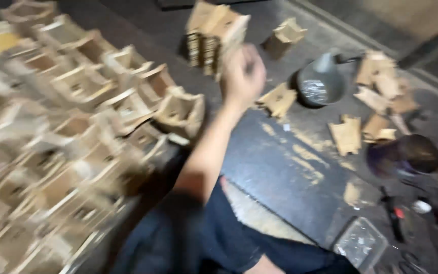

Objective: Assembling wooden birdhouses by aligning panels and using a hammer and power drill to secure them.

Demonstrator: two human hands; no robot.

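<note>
dark-trousered knee point(219, 243) lowest in view; left hand point(243, 76) raised, clenched on wooden block bundle point(216, 35) above the dark floor point(280, 167). right hand unseen. step looks like stacking; next needs aiming at piled wooden pieces point(67, 127).

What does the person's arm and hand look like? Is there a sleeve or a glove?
Only one arm shows, and the picture is blurred. The hand is bare, with no glove, and I can make out no ring or watch. The forearm is bare too, with no sleeve reaching it. Lower down there is dark blue clothing. Which arm it is I cannot tell for sure, and the other hand is out of view.
</note>
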